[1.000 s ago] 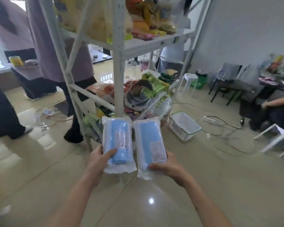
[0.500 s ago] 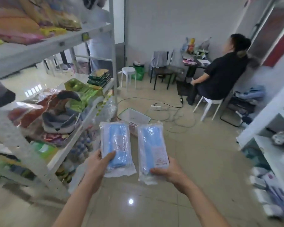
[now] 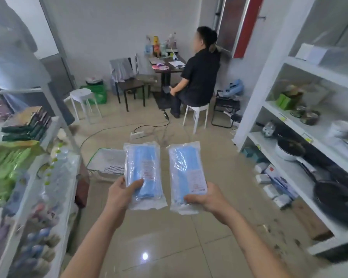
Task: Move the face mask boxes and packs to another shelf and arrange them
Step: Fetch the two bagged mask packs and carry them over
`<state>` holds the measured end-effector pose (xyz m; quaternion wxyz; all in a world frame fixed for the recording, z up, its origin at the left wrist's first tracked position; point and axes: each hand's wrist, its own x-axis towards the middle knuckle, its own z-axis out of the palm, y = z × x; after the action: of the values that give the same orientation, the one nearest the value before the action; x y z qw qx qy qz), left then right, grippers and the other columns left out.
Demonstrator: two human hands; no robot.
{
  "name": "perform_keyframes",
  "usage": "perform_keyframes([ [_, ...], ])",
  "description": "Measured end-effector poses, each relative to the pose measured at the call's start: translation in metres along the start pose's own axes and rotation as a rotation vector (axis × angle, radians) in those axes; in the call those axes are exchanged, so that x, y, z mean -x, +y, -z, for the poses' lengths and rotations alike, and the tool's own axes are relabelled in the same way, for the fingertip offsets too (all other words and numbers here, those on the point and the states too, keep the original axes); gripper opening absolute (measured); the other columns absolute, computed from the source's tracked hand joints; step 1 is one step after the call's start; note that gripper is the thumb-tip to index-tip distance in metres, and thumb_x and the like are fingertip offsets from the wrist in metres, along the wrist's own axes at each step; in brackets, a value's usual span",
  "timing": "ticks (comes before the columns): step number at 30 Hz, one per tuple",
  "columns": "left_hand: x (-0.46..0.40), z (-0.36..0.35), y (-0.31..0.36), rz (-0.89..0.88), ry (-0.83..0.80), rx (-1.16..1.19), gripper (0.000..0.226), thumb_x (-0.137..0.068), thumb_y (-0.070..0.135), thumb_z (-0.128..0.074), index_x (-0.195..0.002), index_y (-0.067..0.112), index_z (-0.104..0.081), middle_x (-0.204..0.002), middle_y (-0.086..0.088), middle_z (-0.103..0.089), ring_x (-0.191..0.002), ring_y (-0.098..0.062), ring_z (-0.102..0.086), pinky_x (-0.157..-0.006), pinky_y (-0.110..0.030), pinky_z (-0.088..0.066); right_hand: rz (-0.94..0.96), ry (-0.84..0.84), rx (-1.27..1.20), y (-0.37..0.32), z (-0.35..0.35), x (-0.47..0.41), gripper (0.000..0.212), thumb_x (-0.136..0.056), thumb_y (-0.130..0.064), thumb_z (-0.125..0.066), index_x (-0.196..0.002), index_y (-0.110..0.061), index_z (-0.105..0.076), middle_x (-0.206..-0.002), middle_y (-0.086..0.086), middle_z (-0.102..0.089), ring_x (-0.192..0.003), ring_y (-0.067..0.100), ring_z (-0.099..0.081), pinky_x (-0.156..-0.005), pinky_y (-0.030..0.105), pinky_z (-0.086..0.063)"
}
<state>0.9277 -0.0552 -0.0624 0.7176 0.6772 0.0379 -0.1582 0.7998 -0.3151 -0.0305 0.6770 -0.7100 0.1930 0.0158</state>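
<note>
Room: tiled floor [image 3: 169, 247] between two white racks; a seated person [image 3: 197, 77] at a small table by the far wall.
Left rack [image 3: 48, 189]: crowded with green packets and bottled goods.
Right rack [image 3: 285, 171]: white shelving holding pans, bowls and several small white boxes on its lower levels; bare stretches show on some of its boards.
Left pack [image 3: 144, 173]: clear plastic sleeve of blue face masks, held upright in mid-air over the floor.
Right pack [image 3: 186, 175]: same kind, just beside the first, not touching it.
Left hand [image 3: 121, 194]: closed on the left pack's lower end, thumb across the front.
Right hand [image 3: 207, 198]: closed on the right pack's lower corner, thumb on the front.
Handling, judged: light, soft and bendable; the glossy film is likely slippery, and the sealed margins are floppy.
Hold, judged: pinch across the filled blue body, not the empty edge.
Placement, judged: lay flat or stand edge to edge.
</note>
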Motion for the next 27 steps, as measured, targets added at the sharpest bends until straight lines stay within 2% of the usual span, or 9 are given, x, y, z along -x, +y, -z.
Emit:
perform_keyframes([
  [4, -0.052, -0.050, 0.007, 0.011, -0.093, -0.013, 0.029, -0.082, 0.015, -0.082, -0.109, 0.015, -0.072, -0.094, -0.008, -0.081, -0.081, -0.032, -0.078, -0.059, -0.039, -0.062, -0.005, 0.055, -0.029, -0.006, 0.031, -0.037, 0.043, -0.071, -0.005, -0.089, -0.110, -0.010, -0.071, -0.099, 0.003, -0.080, -0.089, 0.020, -0.078, -0.065, 0.022, -0.057],
  [7, -0.088, -0.092, 0.018, 0.014, -0.132, -0.045, 0.041, -0.072, 0.026, -0.085, -0.109, 0.013, -0.071, -0.098, -0.011, -0.080, -0.085, -0.035, -0.078, -0.074, -0.053, -0.064, 0.015, 0.109, -0.068, -0.013, 0.065, -0.069, 0.043, -0.071, -0.005, -0.089, -0.109, -0.011, -0.071, -0.099, 0.003, -0.080, -0.089, 0.021, -0.078, -0.066, 0.023, -0.058],
  [9, -0.110, -0.120, 0.025, 0.017, -0.145, -0.059, 0.049, -0.068, 0.032, -0.084, -0.110, 0.012, -0.070, -0.099, -0.012, -0.079, -0.087, -0.036, -0.077, -0.079, -0.057, -0.062, 0.025, 0.136, -0.087, -0.017, 0.089, -0.089, 0.043, -0.072, -0.006, -0.089, -0.110, -0.012, -0.071, -0.100, 0.003, -0.080, -0.091, 0.022, -0.077, -0.069, 0.027, -0.060],
  [12, -0.144, -0.158, 0.035, 0.007, -0.171, -0.069, 0.040, -0.077, 0.026, -0.084, -0.112, 0.014, -0.069, -0.100, -0.010, -0.080, -0.085, -0.033, -0.078, -0.072, -0.049, -0.064, 0.028, 0.151, -0.100, -0.023, 0.122, -0.116, 0.046, -0.072, -0.006, -0.089, -0.113, -0.013, -0.069, -0.102, 0.004, -0.080, -0.093, 0.024, -0.077, -0.074, 0.033, -0.063],
  [14, -0.162, -0.178, 0.043, -0.002, -0.187, -0.069, 0.036, -0.082, 0.023, -0.082, -0.114, 0.016, -0.069, -0.099, -0.008, -0.080, -0.083, -0.031, -0.078, -0.065, -0.041, -0.063, 0.029, 0.157, -0.111, -0.027, 0.140, -0.131, 0.048, -0.072, -0.005, -0.089, -0.115, -0.012, -0.068, -0.102, 0.004, -0.080, -0.093, 0.023, -0.077, -0.075, 0.033, -0.063],
  [17, -0.193, -0.209, 0.050, 0.006, -0.204, -0.075, 0.037, -0.082, 0.024, -0.083, -0.114, 0.015, -0.067, -0.099, -0.007, -0.080, -0.082, -0.029, -0.078, -0.060, -0.037, -0.061, 0.020, 0.168, -0.131, -0.033, 0.166, -0.157, 0.048, -0.073, -0.005, -0.088, -0.116, -0.013, -0.067, -0.102, 0.002, -0.080, -0.093, 0.022, -0.077, -0.073, 0.029, -0.062],
  [22, -0.254, -0.255, 0.060, 0.013, -0.241, -0.085, 0.030, -0.083, 0.023, -0.082, -0.110, 0.017, -0.069, -0.093, -0.003, -0.081, -0.078, -0.027, -0.079, -0.056, -0.034, -0.060, 0.007, 0.196, -0.133, -0.040, 0.206, -0.212, 0.049, -0.074, -0.007, -0.089, -0.118, -0.012, -0.067, -0.105, 0.005, -0.079, -0.096, 0.025, -0.076, -0.079, 0.035, -0.063],
  [27, -0.327, -0.305, 0.077, 0.033, -0.304, -0.064, 0.036, -0.079, 0.024, -0.083, -0.111, 0.015, -0.069, -0.098, -0.007, -0.080, -0.084, -0.030, -0.078, -0.065, -0.041, -0.062, 0.001, 0.260, -0.130, -0.056, 0.249, -0.275, 0.047, -0.073, -0.010, -0.089, -0.116, -0.014, -0.070, -0.105, 0.005, -0.079, -0.096, 0.023, -0.077, -0.074, 0.026, -0.060],
])
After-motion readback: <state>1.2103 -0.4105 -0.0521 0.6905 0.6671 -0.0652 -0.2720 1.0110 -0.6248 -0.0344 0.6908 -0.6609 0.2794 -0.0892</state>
